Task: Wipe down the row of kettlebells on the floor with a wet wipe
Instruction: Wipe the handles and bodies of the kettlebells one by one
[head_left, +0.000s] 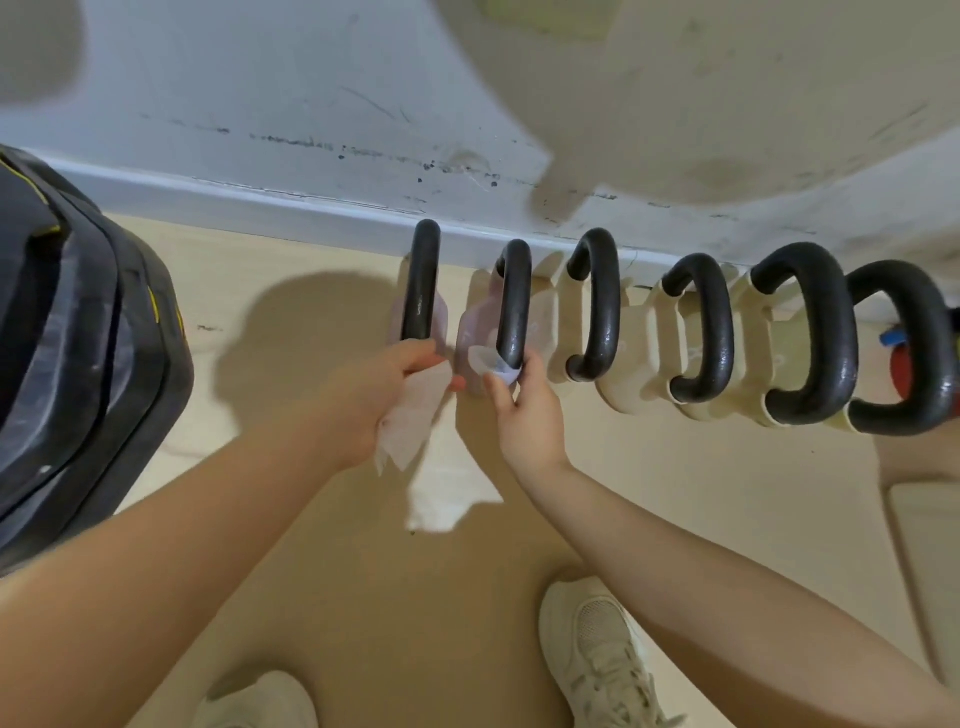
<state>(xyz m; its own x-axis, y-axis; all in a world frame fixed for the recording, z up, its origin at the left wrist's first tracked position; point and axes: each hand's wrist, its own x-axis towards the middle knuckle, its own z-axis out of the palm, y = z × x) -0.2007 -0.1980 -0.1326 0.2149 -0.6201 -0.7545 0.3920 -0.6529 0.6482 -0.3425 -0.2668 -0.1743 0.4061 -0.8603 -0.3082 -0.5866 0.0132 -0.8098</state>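
Several kettlebells with black handles stand in a row along the wall. The two leftmost, the first kettlebell (422, 291) and the second kettlebell (515, 304), have pale pink bodies; the others (702, 330) are cream. My left hand (382, 397) grips a white wet wipe (415, 421) at the near end of the first handle. My right hand (525, 410) pinches a small folded wipe (491, 366) against the near end of the second handle. A white sheet (452, 488) shows below both hands; I cannot tell whether it hangs or lies on the floor.
A big black bag (78, 338) fills the left side. The scuffed wall and baseboard (260, 200) run right behind the kettlebells. A red object (898, 371) sits at the row's right end. My white shoes (597, 660) stand on the beige floor below.
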